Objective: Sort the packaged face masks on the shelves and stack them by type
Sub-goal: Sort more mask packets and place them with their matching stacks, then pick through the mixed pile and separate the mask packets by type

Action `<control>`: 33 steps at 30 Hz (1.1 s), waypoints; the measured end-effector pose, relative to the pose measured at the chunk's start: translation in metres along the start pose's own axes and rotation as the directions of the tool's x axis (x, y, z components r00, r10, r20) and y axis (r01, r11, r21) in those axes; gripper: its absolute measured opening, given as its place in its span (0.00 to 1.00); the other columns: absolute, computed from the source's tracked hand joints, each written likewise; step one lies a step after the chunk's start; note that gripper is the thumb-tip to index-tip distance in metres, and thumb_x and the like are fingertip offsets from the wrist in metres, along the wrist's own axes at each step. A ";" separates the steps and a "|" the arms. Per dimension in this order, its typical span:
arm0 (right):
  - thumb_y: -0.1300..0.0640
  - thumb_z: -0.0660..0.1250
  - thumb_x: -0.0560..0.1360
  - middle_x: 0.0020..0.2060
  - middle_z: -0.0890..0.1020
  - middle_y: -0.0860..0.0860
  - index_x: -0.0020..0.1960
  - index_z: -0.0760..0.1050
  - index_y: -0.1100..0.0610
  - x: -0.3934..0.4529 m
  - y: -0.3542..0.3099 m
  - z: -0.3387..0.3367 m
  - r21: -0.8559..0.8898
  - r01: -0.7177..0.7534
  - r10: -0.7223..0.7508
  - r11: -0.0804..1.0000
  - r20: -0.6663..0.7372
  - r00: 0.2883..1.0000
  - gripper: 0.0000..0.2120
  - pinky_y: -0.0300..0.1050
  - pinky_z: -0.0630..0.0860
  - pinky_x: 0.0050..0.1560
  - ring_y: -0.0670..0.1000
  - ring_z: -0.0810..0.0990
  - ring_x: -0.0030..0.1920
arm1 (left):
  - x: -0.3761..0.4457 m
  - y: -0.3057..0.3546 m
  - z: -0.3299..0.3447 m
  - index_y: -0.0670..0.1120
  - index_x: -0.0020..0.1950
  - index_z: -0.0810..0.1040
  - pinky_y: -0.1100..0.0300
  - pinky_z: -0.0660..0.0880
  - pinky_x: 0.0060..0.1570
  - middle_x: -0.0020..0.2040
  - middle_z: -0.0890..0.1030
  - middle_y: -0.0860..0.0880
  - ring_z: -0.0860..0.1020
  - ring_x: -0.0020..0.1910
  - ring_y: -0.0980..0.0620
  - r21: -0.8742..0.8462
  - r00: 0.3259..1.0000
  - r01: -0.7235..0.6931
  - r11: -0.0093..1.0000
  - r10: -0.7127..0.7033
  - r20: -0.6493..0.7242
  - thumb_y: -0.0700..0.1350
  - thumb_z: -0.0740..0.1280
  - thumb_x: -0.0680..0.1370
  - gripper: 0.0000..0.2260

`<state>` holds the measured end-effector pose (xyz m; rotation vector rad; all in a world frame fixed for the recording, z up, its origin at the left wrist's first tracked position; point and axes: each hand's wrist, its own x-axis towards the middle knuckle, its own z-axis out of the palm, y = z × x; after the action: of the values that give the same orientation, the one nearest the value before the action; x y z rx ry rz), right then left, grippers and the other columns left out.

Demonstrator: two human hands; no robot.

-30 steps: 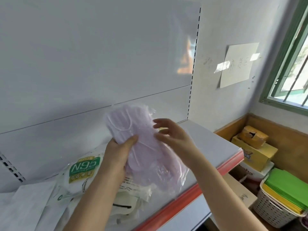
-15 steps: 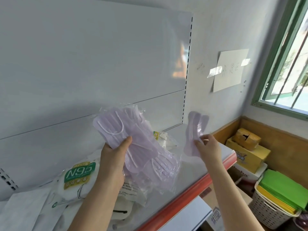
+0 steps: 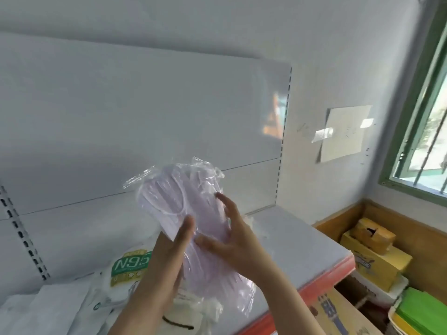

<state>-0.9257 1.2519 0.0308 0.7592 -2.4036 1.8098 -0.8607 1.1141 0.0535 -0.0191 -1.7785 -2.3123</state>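
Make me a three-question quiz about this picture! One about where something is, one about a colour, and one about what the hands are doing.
1. Where does the N95 pack lie?
A. in the basket on the floor
B. on the shelf, left of the hands
C. on the windowsill

2. What colour are the masks in the clear bag?
A. pale purple
B. bright green
C. black

3. What is the left hand doing?
A. hanging free
B. pointing at the window
C. gripping the clear bag of masks

Answers:
1 B, its green label shows on the shelf beside the left arm.
2 A, lilac masks show through the plastic.
3 C, its thumb lies over the bag's front, while the right hand touches the bag's other side with fingers spread.
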 end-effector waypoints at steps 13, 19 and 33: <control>0.41 0.71 0.75 0.62 0.80 0.38 0.65 0.73 0.40 -0.063 -0.094 0.259 0.489 -0.264 -0.006 0.831 0.483 0.876 0.20 0.31 0.73 0.50 0.27 0.78 0.46 | -0.150 0.091 -0.246 0.46 0.69 0.78 0.50 0.81 0.56 0.61 0.84 0.43 0.83 0.60 0.44 -0.071 0.730 -0.312 0.947 0.191 -0.657 0.44 0.75 0.75 0.22; 0.66 0.64 0.79 0.51 0.86 0.52 0.63 0.79 0.58 -0.113 -0.179 0.424 0.488 -0.336 -0.120 0.806 0.690 0.714 0.14 0.33 0.79 0.44 0.54 0.83 0.58 | -0.279 0.117 -0.369 0.45 0.69 0.77 0.46 0.75 0.67 0.63 0.83 0.42 0.81 0.64 0.43 0.061 0.634 -0.258 0.964 0.217 -0.742 0.45 0.74 0.73 0.24; 0.61 0.74 0.72 0.48 0.87 0.52 0.58 0.81 0.58 -0.111 -0.268 0.636 0.376 -0.087 -0.227 0.923 0.712 0.664 0.15 0.35 0.79 0.44 0.51 0.86 0.50 | -0.458 0.201 -0.638 0.44 0.56 0.80 0.60 0.80 0.49 0.47 0.83 0.46 0.82 0.47 0.49 0.420 0.505 0.042 0.907 0.344 -0.792 0.37 0.77 0.73 0.14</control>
<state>-0.5581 0.6574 0.0329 1.9668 -2.3136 2.2825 -0.2974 0.5325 0.0090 0.8557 -1.5031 -1.3259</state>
